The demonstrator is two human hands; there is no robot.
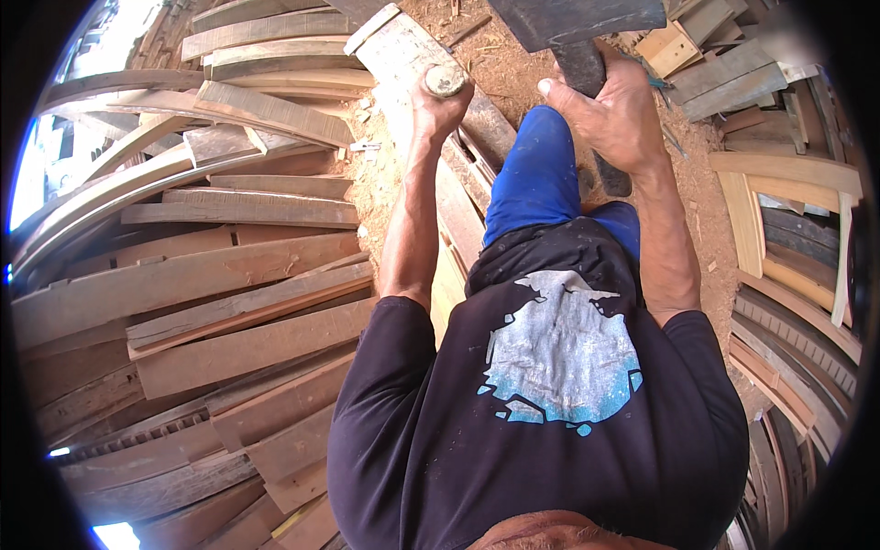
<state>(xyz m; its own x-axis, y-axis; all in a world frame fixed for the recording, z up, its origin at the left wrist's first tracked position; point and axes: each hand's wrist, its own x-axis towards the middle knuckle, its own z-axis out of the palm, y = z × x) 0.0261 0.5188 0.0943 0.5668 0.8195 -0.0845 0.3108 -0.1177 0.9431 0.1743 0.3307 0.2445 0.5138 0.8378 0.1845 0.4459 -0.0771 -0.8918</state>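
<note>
- Gripping from two sides, the person's own hands both show in the head view, each at the end of a bare forearm that reaches out of a short black sleeve.
- The left hand (440, 115) is curled tightly around a stubby cylinder with a pale, worn round end (446, 81); that end pokes out of the top of the fist, facing the camera, while its lower part is hidden by the fingers.
- Beneath and beyond this fist runs a long pale wooden board (394, 50) with a raised strip across its far end; whether the cylinder touches it, I cannot tell.
- The right hand (621, 115) is wrapped around a dark, thick handle (579, 69), its thumb laid along the near side.
- The handle passes through this grip: a broad, flat, dark tool head (582, 20) lies just beyond the fingers, partly cut off by the upper edge, and the rounded butt sticks out below the palm.
- Between the forearms rises a knee in blue trousers (534, 170).
- Pale sawdust (692, 174) covers the ground, with stacked brown planks (266, 353) to the left and a pale wooden frame (747, 215) to the right.
</note>
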